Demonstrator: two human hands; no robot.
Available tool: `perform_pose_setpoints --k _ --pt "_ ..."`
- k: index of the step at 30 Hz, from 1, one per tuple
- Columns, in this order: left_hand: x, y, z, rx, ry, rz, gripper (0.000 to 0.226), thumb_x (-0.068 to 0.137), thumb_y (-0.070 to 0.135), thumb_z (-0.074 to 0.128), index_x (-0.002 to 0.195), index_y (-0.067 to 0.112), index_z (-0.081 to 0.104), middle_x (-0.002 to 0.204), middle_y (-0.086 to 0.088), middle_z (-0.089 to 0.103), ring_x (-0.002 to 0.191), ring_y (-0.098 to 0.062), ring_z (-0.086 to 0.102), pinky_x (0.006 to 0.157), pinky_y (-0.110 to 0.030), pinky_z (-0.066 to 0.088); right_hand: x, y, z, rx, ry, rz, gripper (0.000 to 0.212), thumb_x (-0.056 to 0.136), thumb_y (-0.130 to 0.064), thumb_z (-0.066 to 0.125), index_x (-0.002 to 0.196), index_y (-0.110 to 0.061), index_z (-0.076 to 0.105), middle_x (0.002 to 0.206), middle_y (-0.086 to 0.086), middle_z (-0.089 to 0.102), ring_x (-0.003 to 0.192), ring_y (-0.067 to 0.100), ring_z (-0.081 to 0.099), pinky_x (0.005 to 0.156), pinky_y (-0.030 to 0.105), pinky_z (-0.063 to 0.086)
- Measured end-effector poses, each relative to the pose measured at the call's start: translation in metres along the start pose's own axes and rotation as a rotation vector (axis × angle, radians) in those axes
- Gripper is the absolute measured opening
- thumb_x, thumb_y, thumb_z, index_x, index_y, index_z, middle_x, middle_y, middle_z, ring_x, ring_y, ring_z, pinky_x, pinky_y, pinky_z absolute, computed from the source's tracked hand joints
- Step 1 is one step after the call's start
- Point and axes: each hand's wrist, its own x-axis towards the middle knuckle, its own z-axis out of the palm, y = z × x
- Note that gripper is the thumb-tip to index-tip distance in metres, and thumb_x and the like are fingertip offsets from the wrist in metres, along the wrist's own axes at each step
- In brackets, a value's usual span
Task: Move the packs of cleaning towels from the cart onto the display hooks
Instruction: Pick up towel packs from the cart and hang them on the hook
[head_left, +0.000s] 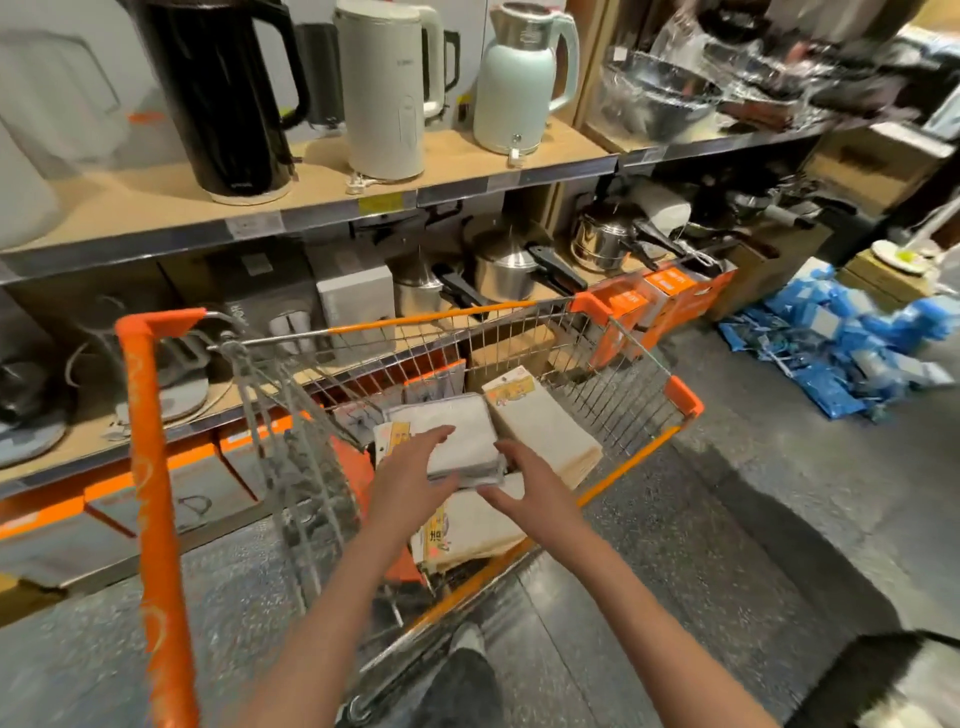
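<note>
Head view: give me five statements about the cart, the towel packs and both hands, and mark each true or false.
1. Both hands are on one white towel pack inside the cart. True: the left hand lies across its near left part and the right hand holds its near right corner.
2. The cart has a blue handle. False: the handle is orange.
3. Another towel pack lies to the right of the held one. True.
4. The shelf above the cart holds folded towels. False: kettles stand there.
5. Blue packages lie on the floor to the right of the cart. True.
</note>
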Motion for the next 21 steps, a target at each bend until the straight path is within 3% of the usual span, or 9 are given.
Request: perform_pose_setpoints --k 5,9,21 --pt "0.064 0.030 0.042 -0.119 0.003 -0.089 0.052 0.090 0.031 0.061 0.138 0.029 0.043 0.136 0.006 0.050 0.126 -0.018 0.045 0.100 -0.043 0.042 0.059 0.036 -0.046 -0.042 -0.043 0.068 0.065 0.085 -0.044 0.064 0.139 -0.022 0.037 0.141 -0.006 0.045 0.128 0.011 0.043 0.095 0.025 0.038" --pt "0.105 0.049 0.060 -0.152 0.002 -0.140 0.052 0.090 0.032 0.061 0.138 0.028 0.043 0.136 0.007 0.051 0.124 -0.018 0.046 0.099 -0.041 0.043 0.103 0.057 -0.074 -0.023 -0.036 0.072 0.066 0.086 -0.044 0.064 0.140 -0.020 0.036 0.142 -0.003 0.044 0.130 0.014 0.041 0.100 0.031 0.037" --pt "0.184 0.066 0.096 -0.216 0.012 -0.229 0.052 0.088 0.024 0.063 0.136 0.031 0.045 0.137 0.008 0.051 0.125 -0.016 0.046 0.103 -0.037 0.040 0.179 0.132 -0.102 0.080 -0.092 0.156 0.062 0.083 -0.041 0.068 0.136 -0.023 0.040 0.138 -0.005 0.046 0.126 0.010 0.043 0.094 0.024 0.036"
